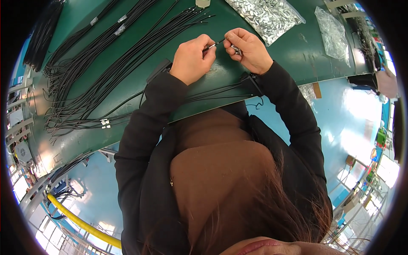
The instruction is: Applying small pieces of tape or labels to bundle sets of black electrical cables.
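My left hand is closed in a pinch on a thin black cable, with a small pale piece showing at its fingertips. The cable's short bare stretch runs across to my right hand, whose thumb and forefinger pinch its other side. Tucked in the curled fingers of that same hand are several small silver metal sleeves. Both hands are raised over the green table. Just beyond the right hand lies a clear bag full of similar silver pieces.
Long bundles of black cables cover the table's left side, some with pale tags. A crumpled clear plastic bag lies at the right. More cables run along the near edge under my wrists. A yellow hose curves at lower left.
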